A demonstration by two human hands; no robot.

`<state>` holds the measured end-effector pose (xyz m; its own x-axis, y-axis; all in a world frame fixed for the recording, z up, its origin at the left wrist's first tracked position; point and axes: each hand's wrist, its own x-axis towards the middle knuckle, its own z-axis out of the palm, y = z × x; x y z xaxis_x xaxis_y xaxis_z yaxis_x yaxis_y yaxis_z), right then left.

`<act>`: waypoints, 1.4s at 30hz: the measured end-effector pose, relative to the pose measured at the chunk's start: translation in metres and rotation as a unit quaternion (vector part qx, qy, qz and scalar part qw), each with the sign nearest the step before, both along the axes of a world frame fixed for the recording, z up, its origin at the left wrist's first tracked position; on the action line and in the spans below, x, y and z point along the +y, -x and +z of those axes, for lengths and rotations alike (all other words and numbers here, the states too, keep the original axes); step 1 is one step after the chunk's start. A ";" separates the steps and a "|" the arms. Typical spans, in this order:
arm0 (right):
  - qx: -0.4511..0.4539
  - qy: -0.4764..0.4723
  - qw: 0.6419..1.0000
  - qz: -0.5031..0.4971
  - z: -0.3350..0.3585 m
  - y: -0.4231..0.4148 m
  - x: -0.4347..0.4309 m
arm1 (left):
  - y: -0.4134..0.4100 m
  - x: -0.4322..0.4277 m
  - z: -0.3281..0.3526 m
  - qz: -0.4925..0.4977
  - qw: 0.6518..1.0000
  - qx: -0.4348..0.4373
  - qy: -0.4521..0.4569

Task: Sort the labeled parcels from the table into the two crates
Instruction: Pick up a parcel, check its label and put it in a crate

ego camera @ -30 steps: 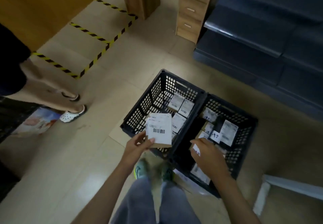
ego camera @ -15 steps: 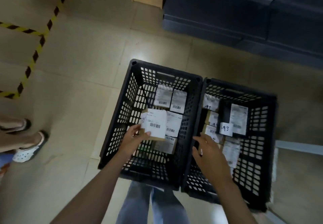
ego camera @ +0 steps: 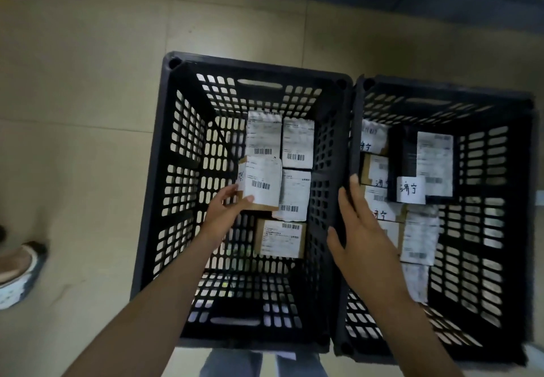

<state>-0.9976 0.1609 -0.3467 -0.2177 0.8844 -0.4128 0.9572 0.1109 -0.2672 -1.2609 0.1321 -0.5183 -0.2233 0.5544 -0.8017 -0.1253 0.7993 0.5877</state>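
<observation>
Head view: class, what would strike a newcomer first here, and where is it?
The left crate and right crate, black and latticed, stand side by side on the floor, both holding labelled parcels. The left hand grips a parcel over the left crate; the right hand lies open where the crates meet.

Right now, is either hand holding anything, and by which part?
The left hand pinches a parcel by its lower left corner, over the left crate. The right hand holds nothing, its fingers straight.

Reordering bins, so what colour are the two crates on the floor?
Black, both the left crate and the right crate; the head view shows it best.
</observation>
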 end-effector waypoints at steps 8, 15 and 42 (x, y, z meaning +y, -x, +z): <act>0.031 -0.012 0.999 -0.021 -0.007 0.011 -0.001 | 0.008 0.006 -0.019 -0.052 0.997 -0.020 0.051; 0.049 -0.017 0.998 -0.024 -0.010 0.008 -0.003 | -0.019 0.021 -0.026 -0.089 0.993 0.069 0.023; 0.039 -0.003 0.999 0.008 -0.008 -0.001 0.000 | -0.020 0.007 0.013 -0.268 0.941 0.202 0.025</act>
<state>-0.9969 0.1612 -0.3545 -0.2624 0.8830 -0.3891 0.9320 0.1274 -0.3394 -1.2406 0.1395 -0.5050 -0.2144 0.6388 -0.7389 0.5308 0.7113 0.4608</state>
